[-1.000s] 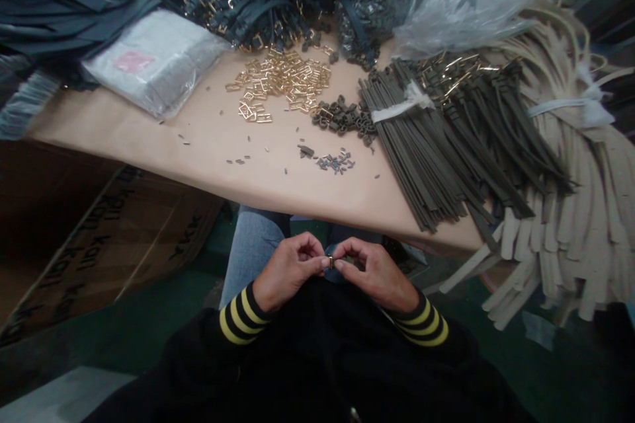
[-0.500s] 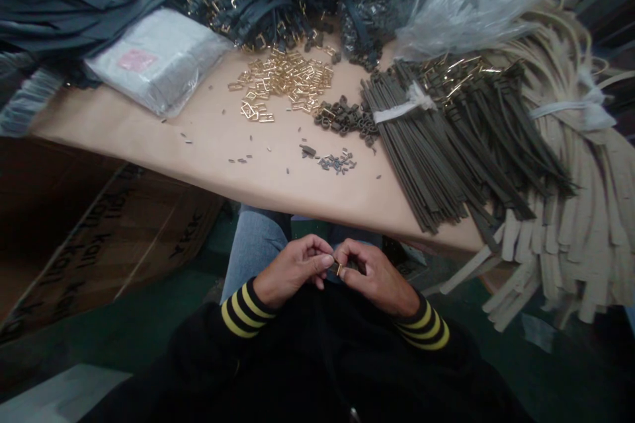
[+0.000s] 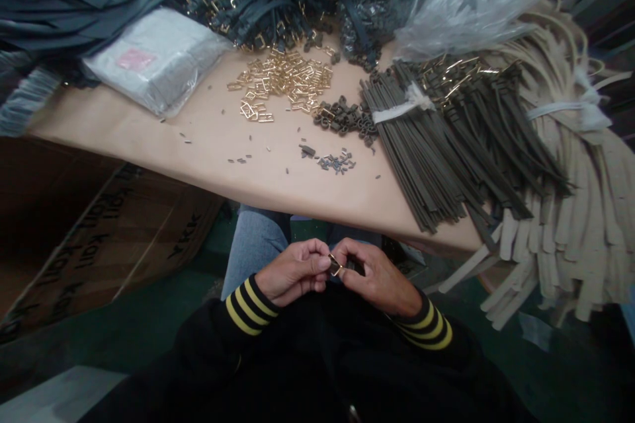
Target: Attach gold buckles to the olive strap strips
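My left hand (image 3: 295,271) and my right hand (image 3: 374,274) meet in my lap, below the table's near edge. Both pinch a small gold buckle (image 3: 335,264) between thumb and fingertips, and a dark strap end (image 3: 356,267) shows inside my right hand's fingers. On the table (image 3: 208,139) lie a heap of gold buckles (image 3: 282,82), a cluster of dark loops (image 3: 344,117), a scatter of small grey pins (image 3: 335,162) and a tied bundle of olive straps (image 3: 446,139).
Beige straps (image 3: 570,198) hang over the table's right end. Dark straps with buckles (image 3: 258,3) pile at the back, beside a wrapped grey packet (image 3: 153,59) and a clear plastic bag (image 3: 471,0). A cardboard box (image 3: 99,238) stands at the lower left under the table.
My hands stay together in my lap. The buckle has turned between my fingertips and the strap end now shows in my right hand; both hands sit slightly lower.
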A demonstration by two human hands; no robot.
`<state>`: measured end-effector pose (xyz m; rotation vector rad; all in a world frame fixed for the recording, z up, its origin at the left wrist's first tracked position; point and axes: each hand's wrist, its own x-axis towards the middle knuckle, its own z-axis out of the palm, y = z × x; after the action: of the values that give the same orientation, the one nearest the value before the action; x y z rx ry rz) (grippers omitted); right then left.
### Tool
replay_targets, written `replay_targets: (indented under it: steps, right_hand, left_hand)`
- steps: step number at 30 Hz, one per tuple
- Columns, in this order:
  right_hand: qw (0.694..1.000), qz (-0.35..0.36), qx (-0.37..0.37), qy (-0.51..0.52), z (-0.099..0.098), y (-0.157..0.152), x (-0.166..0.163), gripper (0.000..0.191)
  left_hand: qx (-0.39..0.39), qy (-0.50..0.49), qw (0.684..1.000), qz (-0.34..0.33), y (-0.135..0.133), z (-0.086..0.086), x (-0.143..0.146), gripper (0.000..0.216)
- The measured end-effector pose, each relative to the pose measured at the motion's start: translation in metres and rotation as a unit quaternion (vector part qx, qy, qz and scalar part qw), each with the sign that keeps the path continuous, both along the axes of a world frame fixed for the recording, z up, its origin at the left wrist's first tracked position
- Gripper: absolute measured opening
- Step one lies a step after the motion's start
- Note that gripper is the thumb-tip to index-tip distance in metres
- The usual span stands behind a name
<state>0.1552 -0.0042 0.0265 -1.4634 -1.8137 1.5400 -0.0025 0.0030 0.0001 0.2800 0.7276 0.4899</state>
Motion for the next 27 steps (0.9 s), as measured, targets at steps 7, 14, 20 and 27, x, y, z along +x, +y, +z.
replay_targets:
  steps: [7,14,20,27]
  right_hand:
    - [1.000,0.015,-0.001,0.002,0.003,-0.001,0.000,0.005]
    - [1.000,0.013,-0.013,-0.001,0.003,0.001,0.004,0.007]
    - [0.999,0.005,-0.020,-0.046,0.003,-0.002,0.004,0.007]
    - [0.997,-0.022,-0.003,-0.080,0.001,-0.005,-0.001,0.008]
  left_hand:
    - [0.008,0.027,0.999,-0.026,0.002,0.004,-0.001,0.030]
    - [0.044,0.058,0.997,0.002,0.001,0.011,-0.004,0.032]
    - [0.081,0.072,0.994,-0.032,-0.003,0.007,-0.002,0.034]
    - [0.195,0.143,0.970,-0.032,0.000,0.004,0.000,0.033]
